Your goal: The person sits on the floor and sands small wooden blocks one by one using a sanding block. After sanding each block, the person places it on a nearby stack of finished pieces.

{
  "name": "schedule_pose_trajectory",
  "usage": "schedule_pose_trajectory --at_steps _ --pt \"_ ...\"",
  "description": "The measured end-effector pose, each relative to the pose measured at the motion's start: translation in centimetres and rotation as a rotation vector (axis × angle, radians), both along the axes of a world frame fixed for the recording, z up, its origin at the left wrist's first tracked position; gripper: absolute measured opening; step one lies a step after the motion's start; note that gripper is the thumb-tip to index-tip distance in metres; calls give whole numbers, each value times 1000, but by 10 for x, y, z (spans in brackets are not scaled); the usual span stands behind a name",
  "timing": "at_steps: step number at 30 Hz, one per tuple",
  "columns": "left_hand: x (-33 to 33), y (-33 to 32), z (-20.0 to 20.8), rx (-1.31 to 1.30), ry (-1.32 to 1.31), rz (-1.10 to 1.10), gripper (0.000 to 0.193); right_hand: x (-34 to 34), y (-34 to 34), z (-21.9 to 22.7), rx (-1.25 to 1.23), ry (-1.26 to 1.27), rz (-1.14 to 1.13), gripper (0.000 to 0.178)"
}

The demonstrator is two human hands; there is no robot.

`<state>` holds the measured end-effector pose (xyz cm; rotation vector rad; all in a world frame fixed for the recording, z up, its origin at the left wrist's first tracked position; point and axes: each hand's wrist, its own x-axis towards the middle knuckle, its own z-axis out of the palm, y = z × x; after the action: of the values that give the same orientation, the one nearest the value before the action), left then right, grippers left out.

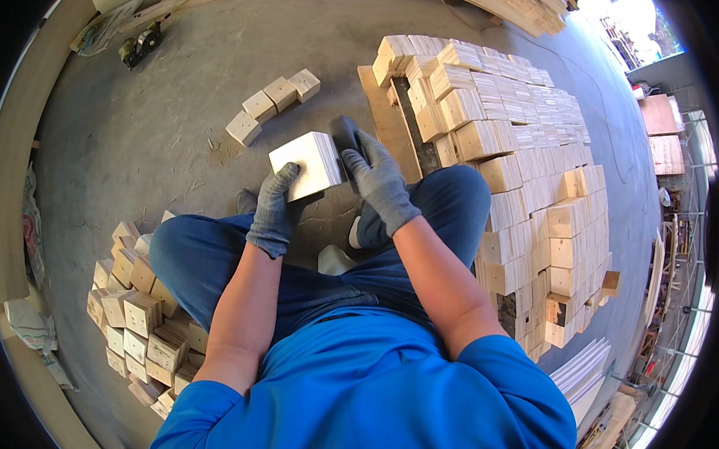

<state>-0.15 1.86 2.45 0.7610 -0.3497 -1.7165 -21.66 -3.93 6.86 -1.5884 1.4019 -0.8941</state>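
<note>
My left hand, in a grey knit glove, is closed on a pale plywood block, thumb lying over its top face. The block is held tilted above the floor between my knees, and its layered edge faces right. My gloved right hand grips a dark, rounded-ended pad-like thing by that layered edge. Its exact kind does not show, and whether it touches the wood I cannot tell.
A large stack of blocks on a pallet rises close by my right knee. Loose blocks are heaped at my left. Several more blocks lie in a row ahead. A power tool rests on the floor, far left.
</note>
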Motion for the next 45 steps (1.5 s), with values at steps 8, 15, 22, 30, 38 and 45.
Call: schedule_pose_trajectory --at_steps 8,15,22,30,38,45 --pt "6 -8 -1 -185 -280 91 94 -29 7 -32 295 -432 -220 48" --pt "-7 -8 4 -315 -589 44 110 -9 21 -51 502 -971 -310 42" --pt "-12 0 23 -296 -648 -11 127 -6 36 -61 803 -1165 -317 38" --pt "-9 1 9 -191 -225 76 99 -4 31 -68 869 -1433 -262 47" --pt "-42 15 8 -355 -458 54 130 -7 35 -62 760 -1443 -132 43" --pt "-38 -2 40 -242 -308 259 114 6 31 -54 661 -1232 -359 35"
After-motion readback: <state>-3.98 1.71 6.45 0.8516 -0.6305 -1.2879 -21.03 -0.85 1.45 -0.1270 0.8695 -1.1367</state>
